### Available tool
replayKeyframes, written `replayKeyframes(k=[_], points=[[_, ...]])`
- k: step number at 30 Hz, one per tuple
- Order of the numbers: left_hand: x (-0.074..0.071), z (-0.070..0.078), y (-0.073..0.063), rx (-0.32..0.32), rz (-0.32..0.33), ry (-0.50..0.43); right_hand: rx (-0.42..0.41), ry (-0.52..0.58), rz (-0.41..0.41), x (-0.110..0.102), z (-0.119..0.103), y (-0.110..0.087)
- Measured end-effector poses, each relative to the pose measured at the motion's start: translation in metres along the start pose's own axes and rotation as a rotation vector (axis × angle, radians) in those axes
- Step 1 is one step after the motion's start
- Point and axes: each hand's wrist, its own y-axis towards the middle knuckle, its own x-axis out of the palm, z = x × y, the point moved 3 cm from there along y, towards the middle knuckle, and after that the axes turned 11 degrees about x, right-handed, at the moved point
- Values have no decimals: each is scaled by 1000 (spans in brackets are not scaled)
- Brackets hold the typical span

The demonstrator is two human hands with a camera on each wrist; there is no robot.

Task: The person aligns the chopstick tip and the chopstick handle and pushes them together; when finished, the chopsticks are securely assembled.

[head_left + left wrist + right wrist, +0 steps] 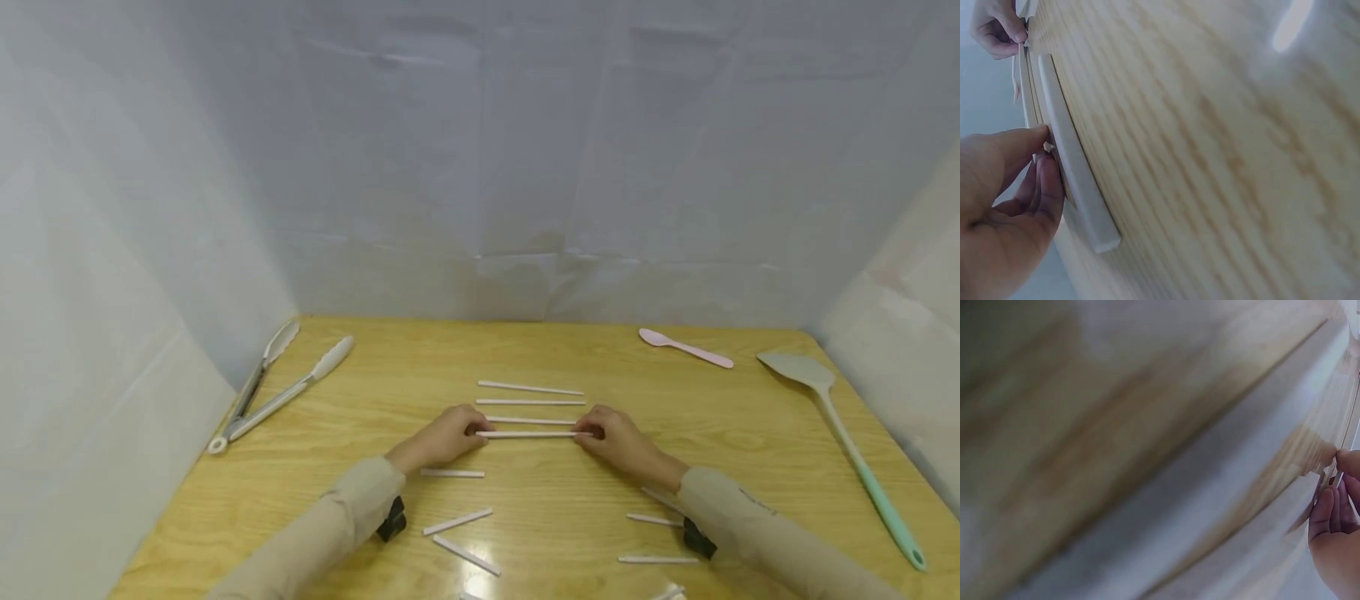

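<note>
Fingers [1052, 184] of left hand [452, 435] and right hand [621, 443], nearly closed, pinch one white stick [528, 434]; three similar sticks [530, 402] lie beyond.

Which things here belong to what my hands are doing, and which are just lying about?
In the job, it seems:
- long pale stick between left hand and right hand
- three sticks beyond it
- probably the short sticks

Lying about:
- tongs
- pink spoon
- spatula
</note>
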Motion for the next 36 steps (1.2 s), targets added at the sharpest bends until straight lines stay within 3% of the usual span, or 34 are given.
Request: replayKeyframes(k=[16,22,25,30,36], points=[[-1,4,-1,-41,10,-17,5,-13,15,-1,-2,0],[-6,2,-5,-27,28,-27,62,24,-15,-8,0,-2],[-11,0,-10,-28,49,-17,94,52,-18,-18,-1,-5],[-18,-1,-22,-10,71,-8,77,63,20,-37,-1,-15],[-24,3,-48,83,77,-58,85,72,17,-54,7,-45]])
